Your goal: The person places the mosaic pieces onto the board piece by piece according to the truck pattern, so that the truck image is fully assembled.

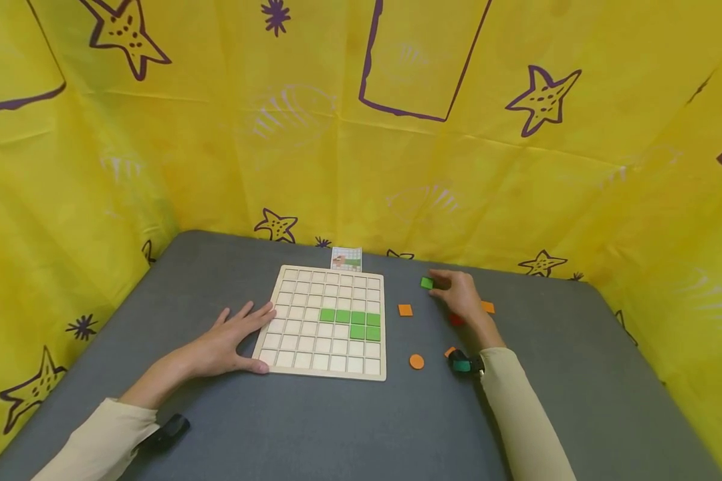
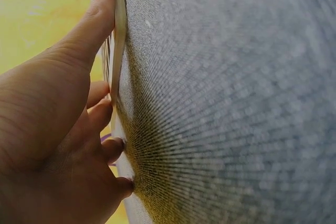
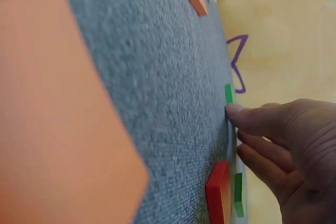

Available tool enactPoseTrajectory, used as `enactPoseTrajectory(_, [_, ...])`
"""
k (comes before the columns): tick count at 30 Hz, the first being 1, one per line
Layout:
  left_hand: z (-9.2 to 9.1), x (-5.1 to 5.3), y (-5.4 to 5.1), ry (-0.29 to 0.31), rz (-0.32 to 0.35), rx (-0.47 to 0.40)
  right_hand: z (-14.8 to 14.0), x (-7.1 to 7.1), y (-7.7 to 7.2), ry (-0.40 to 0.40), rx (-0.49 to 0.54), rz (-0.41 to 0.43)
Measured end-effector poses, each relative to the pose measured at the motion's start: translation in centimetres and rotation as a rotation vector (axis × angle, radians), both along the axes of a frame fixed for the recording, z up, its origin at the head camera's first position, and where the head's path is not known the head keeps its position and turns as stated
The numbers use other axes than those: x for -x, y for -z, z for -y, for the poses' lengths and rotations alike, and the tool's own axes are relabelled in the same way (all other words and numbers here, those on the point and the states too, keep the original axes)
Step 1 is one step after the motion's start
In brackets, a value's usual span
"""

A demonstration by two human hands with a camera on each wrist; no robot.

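A pale wooden grid board [image 1: 321, 345] lies on the grey table, with several green square tiles [image 1: 357, 333] set in its cells at the right. My left hand [image 1: 222, 346] rests at the board's left side, fingers spread and thumb at the near left corner; the left wrist view shows the thumb [image 2: 92, 27] against the board's edge. Beyond the board's right side, my right hand [image 1: 460, 294] pinches a green square tile [image 1: 426, 283] between thumb and fingertips. In the right wrist view this green tile [image 3: 229, 93] shows just past the thumb.
An orange square [image 1: 405, 310] and an orange disc [image 1: 417, 361] lie right of the board. A red piece [image 1: 456, 320] and more orange pieces [image 1: 488, 306] are partly behind the right arm. A small picture card [image 1: 345, 259] stands behind the board, before a yellow curtain [image 1: 313, 167].
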State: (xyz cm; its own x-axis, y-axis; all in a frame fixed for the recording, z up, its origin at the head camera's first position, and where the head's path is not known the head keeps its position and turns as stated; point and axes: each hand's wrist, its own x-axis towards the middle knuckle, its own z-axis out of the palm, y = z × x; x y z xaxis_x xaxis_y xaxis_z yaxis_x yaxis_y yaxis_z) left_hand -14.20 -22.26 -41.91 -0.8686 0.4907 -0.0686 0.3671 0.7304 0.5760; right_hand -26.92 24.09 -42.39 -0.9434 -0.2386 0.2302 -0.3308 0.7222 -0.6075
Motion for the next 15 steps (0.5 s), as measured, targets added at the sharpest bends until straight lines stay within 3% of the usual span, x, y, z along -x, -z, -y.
enactPoseTrajectory(15, [0.1,-0.03,0.04,0.002,-0.002,-0.007,0.59,0.11,-0.24,-0.002,-0.027,0.019])
